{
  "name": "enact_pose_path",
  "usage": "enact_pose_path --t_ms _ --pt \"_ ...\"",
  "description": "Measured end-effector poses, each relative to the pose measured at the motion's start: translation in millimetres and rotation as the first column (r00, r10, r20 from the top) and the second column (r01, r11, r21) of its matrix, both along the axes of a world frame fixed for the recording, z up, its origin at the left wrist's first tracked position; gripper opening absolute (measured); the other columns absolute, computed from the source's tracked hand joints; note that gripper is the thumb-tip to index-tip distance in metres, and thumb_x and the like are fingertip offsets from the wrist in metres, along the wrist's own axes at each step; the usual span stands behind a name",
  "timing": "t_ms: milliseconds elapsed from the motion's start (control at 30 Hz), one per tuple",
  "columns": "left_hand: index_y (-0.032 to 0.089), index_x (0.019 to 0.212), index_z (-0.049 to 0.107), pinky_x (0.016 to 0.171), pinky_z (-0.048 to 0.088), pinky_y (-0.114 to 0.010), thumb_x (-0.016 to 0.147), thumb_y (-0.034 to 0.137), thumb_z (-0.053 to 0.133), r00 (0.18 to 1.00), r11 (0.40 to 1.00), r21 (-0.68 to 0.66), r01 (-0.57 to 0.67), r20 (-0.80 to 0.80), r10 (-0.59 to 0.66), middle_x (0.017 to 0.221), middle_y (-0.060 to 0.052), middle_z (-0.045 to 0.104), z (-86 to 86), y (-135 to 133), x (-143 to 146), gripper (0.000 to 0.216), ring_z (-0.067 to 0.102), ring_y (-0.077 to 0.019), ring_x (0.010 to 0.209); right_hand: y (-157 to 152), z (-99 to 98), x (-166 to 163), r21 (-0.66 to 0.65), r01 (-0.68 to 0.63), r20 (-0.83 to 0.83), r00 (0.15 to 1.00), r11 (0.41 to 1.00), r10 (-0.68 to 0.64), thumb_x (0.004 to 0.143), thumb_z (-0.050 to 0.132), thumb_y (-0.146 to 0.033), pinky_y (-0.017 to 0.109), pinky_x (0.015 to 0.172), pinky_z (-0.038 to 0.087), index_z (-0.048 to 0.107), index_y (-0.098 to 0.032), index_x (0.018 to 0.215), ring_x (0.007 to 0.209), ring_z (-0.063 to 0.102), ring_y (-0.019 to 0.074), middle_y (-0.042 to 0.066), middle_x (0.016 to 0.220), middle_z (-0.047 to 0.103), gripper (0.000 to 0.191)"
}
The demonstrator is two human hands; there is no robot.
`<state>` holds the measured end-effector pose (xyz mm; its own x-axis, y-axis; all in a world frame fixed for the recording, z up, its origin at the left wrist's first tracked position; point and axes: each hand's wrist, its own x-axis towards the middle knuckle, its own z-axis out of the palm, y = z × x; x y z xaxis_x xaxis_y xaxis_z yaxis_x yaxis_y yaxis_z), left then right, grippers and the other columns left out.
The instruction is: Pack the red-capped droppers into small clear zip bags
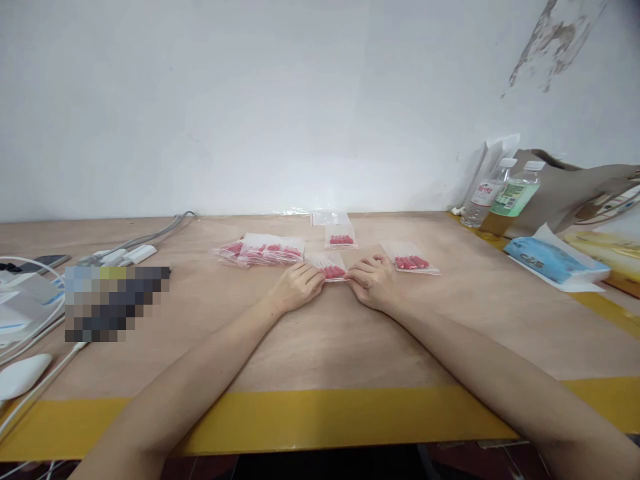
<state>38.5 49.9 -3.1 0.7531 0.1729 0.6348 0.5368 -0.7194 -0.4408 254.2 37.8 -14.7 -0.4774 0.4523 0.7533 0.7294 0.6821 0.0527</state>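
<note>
Between my two hands lies a small clear plastic bag with several red pieces in a row along its lower edge. My left hand pinches its left lower corner with the fingers closed. At the opposite corner, my right hand has its thumb and fingers closed on the bag's edge. Just behind stands off a similar bag of red pieces. Another filled bag lies to the right of my right hand. A pile of overlapping filled bags is beyond my left hand.
Flat plastic bags lie by the wall. To the left are a power strip with cables, a blurred-out dark device and a white mouse-like object. At right stand two bottles, a tissue pack and a grey bag.
</note>
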Motion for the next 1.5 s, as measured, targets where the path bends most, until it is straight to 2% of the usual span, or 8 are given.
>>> enact_pose_path --t_ms 467,633,767,900,1100,1200,1367,1500 --pt "0.015 0.073 0.054 0.062 0.045 -0.03 0.089 0.015 0.037 1.0 0.999 -0.035 -0.025 0.014 0.026 0.066 -0.005 0.059 1.9 -2 -15 0.024 0.056 -0.0152 0.063 1 2.4 20 -0.024 0.028 -0.001 1.0 0.999 -0.028 0.081 0.05 -0.019 0.036 0.081 0.027 0.063 -0.021 0.071 0.074 0.055 0.0145 0.0 0.075 0.068 0.016" --pt "0.015 0.072 0.056 0.063 0.046 -0.03 0.09 0.016 0.036 1.0 0.997 -0.081 0.014 0.007 -0.014 0.066 -0.004 0.06 0.0 -3 -12 0.027 0.056 -0.0146 0.063 0 -3.3 11 -0.12 0.032 0.023 0.999 0.992 -0.029 0.079 0.052 -0.023 0.028 0.066 0.039 0.062 -0.022 0.099 0.076 0.058 0.0148 0.004 0.099 0.065 0.022" --pt "0.016 0.098 0.057 0.078 0.047 -0.035 0.088 0.03 0.043 0.997 0.987 -0.151 0.059 0.052 -0.052 0.093 -0.009 0.063 0.4 -4 -14 0.022 0.058 -0.0195 0.087 7 -9.4 9 -0.137 -0.02 -0.016 1.0 0.99 0.018 0.082 0.047 -0.016 0.024 0.064 0.045 0.063 -0.025 0.101 0.077 0.062 0.0134 0.002 0.101 0.065 0.026" --pt "0.014 0.121 0.044 0.093 0.039 -0.043 0.088 0.033 0.041 0.991 0.971 -0.232 -0.059 0.1 0.084 0.118 -0.014 0.052 1.3 3 -15 0.039 0.047 -0.0263 0.112 14 0.2 34 -0.067 -0.038 -0.117 0.993 0.997 0.03 0.081 0.043 -0.011 0.026 0.07 0.049 0.064 -0.022 0.097 0.084 0.062 0.0151 0.005 0.098 0.066 0.028" --pt "0.011 0.119 0.046 0.098 0.035 -0.045 0.083 0.025 0.046 0.971 0.944 -0.251 -0.214 0.048 0.233 0.127 -0.017 0.045 -3.6 37 18 0.038 0.037 -0.0295 0.122 24 11.5 107 0.036 0.193 -0.258 0.95 0.98 -0.178 0.078 0.045 -0.015 0.03 0.075 0.051 0.067 -0.021 0.091 0.084 0.063 0.0177 0.007 0.095 0.066 0.026" --pt "0.008 0.124 0.041 0.1 0.033 -0.041 0.081 0.028 0.05 0.933 0.876 -0.345 -0.337 -0.001 0.359 0.132 -0.019 0.039 -5.3 56 46 0.048 0.032 -0.029 0.125 31 1.5 132 -0.018 0.287 -0.277 0.919 0.958 -0.28 0.077 0.044 -0.016 0.032 0.074 0.051 0.067 -0.021 0.092 0.083 0.063 0.0186 0.007 0.096 0.066 0.028" --pt "0.011 0.121 0.045 0.097 0.028 -0.05 0.083 0.029 0.049 0.906 0.827 -0.385 -0.409 -0.06 0.42 0.126 -0.018 0.046 -5.2 78 70 0.042 0.038 -0.0321 0.12 26 -11.3 144 -0.183 0.331 -0.088 0.932 0.926 -0.35 0.072 0.045 -0.015 0.033 0.072 0.048 0.069 -0.02 0.084 0.08 0.061 0.0194 0.007 0.093 0.066 0.027" --pt "0.014 0.11 0.054 0.09 0.03 -0.056 0.087 0.04 0.04 0.884 0.776 -0.433 -0.459 -0.133 0.448 0.107 -0.016 0.06 -6.4 81 56 0.037 0.055 -0.0308 0.098 8 0.9 136 -0.19 0.484 0.021 0.872 0.854 -0.489 0.064 0.05 -0.015 0.038 0.074 0.039 0.068 -0.021 0.091 0.085 0.058 0.023 0.006 0.095 0.065 0.033"
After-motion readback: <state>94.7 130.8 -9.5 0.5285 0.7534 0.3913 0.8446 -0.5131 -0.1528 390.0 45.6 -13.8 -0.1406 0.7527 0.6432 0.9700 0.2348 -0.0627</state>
